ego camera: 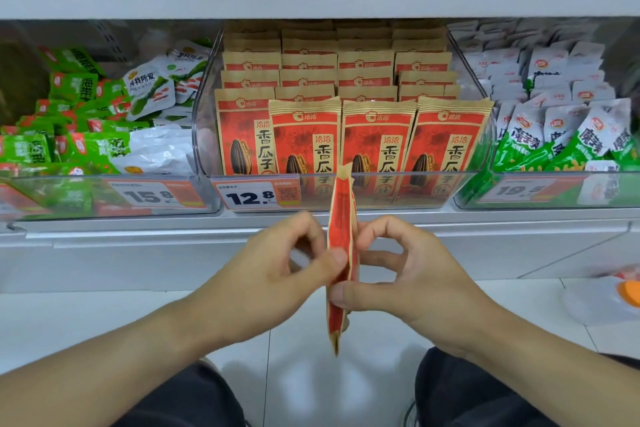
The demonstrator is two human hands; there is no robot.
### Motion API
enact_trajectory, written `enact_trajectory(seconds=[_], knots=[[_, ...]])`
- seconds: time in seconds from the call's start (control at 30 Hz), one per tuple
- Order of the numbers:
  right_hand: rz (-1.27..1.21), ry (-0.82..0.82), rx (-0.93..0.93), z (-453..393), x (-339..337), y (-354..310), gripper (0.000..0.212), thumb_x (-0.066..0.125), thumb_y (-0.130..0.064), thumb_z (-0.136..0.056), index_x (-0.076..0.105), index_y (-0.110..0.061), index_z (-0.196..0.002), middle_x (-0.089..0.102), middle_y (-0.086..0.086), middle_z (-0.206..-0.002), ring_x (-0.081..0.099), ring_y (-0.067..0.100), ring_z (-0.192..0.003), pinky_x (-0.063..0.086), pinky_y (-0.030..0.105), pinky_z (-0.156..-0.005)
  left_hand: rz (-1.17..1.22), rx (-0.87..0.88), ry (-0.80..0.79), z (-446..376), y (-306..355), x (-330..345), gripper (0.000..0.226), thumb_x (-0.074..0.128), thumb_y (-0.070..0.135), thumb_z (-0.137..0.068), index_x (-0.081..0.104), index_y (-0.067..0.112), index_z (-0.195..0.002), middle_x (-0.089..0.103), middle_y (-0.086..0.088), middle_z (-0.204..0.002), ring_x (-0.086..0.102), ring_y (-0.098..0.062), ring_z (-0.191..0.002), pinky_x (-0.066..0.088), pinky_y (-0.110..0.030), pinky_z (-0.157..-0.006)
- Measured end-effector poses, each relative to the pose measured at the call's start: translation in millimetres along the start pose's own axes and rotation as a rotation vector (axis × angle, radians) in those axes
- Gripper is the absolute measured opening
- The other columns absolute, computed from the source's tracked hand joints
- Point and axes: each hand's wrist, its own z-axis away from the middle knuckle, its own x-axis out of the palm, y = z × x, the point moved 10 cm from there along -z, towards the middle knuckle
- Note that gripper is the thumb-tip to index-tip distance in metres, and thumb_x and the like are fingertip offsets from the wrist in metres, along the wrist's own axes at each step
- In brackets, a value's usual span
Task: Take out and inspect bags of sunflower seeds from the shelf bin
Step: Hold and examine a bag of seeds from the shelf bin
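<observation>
Both forearms are bare to the frame's edge, with no sleeves, watch or rings showing. The left hand (277,274) and right hand (412,274) wear no gloves; the nails are short and unpainted. Dark, near-black trousers (478,395) of a matte fabric cover both thighs.

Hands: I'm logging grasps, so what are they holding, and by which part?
Both hands pinch one sunflower seed bag, seen edge-on: the left hand on its left face near the middle, the right hand on its right face.
</observation>
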Motion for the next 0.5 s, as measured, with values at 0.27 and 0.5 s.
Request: enact_trajectory(seconds=[0.27, 0.5], knots=[[-0.181, -0.049, -0.026, -0.4, 2.0, 7.0, 0.051, 0.095, -0.009, -0.062, 0.048, -0.008, -0.083, 0.075, 0.003, -0.103, 0.070, 0.021, -0.100, 0.058, 0.036, -0.086, 0.003, -0.119, -0.321, 21.9, -3.8, 16.7, 0.025, 0.079, 0.035, -0.084, 0.062, 0.018, -0.080, 0.072, -0.007, -0.088, 0.072, -0.029, -0.091, 0.058, -0.056, -0.076], [-0.055, -0.190, -0.048, 1.0, 16.8, 12.5, 0.063, 0.090, 0.013, -0.062, 0.045, -0.004, -0.103, 0.069, 0.004, -0.112, 0.065, 0.022, -0.114, 0.058, 0.036, -0.093, -0.062, -0.137, -0.338, 27.1, -10.4, 11.0, 0.022, 0.080, 0.025, -0.087, 0.067, 0.009, -0.081, 0.076, -0.003, -0.089, 0.073, -0.022, -0.092, 0.060, -0.051, -0.085]])
